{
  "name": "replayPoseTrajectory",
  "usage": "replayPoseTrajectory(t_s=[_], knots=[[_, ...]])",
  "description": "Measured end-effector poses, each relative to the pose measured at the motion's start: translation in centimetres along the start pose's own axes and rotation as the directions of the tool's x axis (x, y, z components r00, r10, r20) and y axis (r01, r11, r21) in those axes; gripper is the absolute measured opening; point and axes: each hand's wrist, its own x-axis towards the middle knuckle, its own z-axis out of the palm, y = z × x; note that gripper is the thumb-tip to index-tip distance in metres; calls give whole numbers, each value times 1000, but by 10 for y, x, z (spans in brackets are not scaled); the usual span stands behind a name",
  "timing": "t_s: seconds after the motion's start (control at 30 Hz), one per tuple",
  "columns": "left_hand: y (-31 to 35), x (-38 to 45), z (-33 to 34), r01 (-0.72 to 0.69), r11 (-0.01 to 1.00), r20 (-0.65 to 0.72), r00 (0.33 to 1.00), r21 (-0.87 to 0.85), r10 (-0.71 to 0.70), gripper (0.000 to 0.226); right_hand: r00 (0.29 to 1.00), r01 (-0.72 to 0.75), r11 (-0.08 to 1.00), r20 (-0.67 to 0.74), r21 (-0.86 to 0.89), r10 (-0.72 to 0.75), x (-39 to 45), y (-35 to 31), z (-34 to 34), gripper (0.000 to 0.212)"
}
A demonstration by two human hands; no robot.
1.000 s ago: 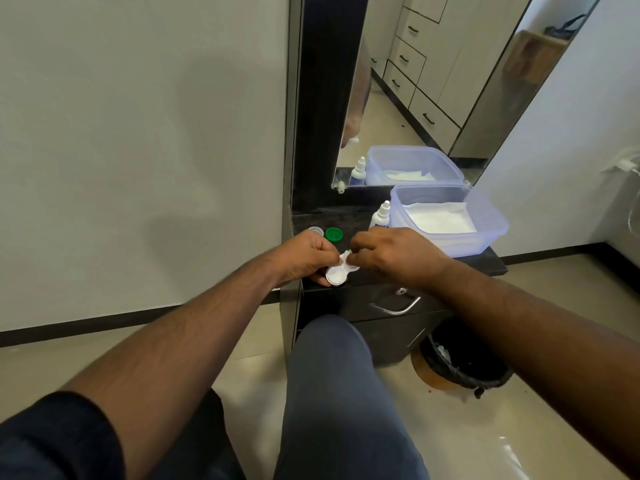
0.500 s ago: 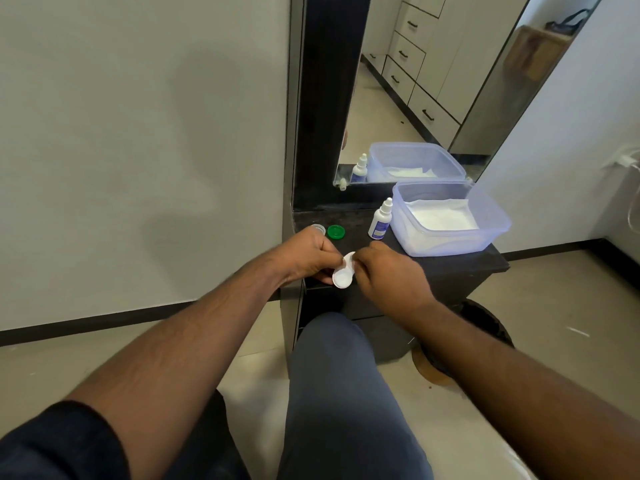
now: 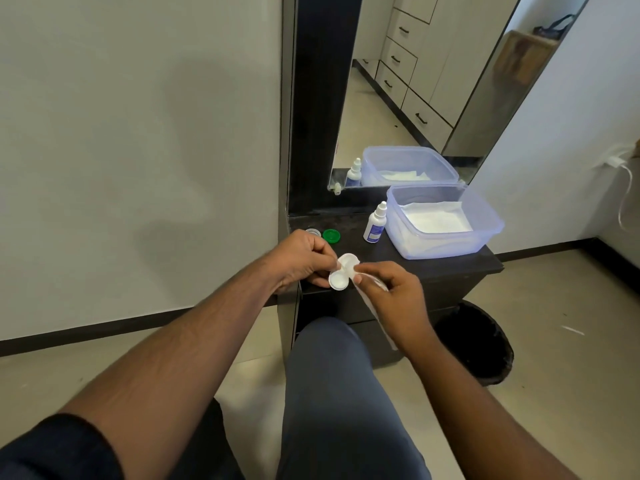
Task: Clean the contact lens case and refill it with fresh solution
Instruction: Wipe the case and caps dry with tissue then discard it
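Note:
My left hand pinches the white contact lens case by its middle, both wells facing up and uncapped, above the front edge of the dark counter. My right hand is just right of the case and grips a white tissue that hangs down below the fingers. A green cap and a grey cap lie on the counter behind my left hand. The small white solution bottle with a blue label stands upright further right.
A translucent blue tub lined with white tissue sits at the counter's right end, below a mirror. A black waste bin stands on the floor to the right. My knee is under the hands.
My right hand has drawn back from the case toward me, and the tissue now trails below it. The left hand keeps hold of the case, whose wells now show fully.

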Motion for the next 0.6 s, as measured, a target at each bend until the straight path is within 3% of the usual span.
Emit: replayPoseTrajectory(t_s=[0.07, 0.13, 0.17, 0.37, 0.6], knots=[[1, 0, 0, 13, 1000, 4, 1000, -12, -13, 13, 984, 181, 960, 45, -215, -175, 0, 1, 3, 16], [2, -2, -1, 27, 1000, 33, 999, -15, -27, 7, 970, 242, 928, 50, -283, -238, 0, 0, 7, 15], [3, -3, -1, 27, 999, 55, 998, -23, -26, 1, 969, 244, 920, 45, -305, -242, 0, -1, 10, 15], [2, -7, -5, 36, 997, 82, 996, -74, -30, 19, 972, 230, 875, 53, -427, -230, 2, -9, 18, 16], [-2, -9, 0, -24, 999, -9, 1000, -45, 23, 21, 999, 42, 890, 22, -454, -36, 4, -20, 21, 19]])
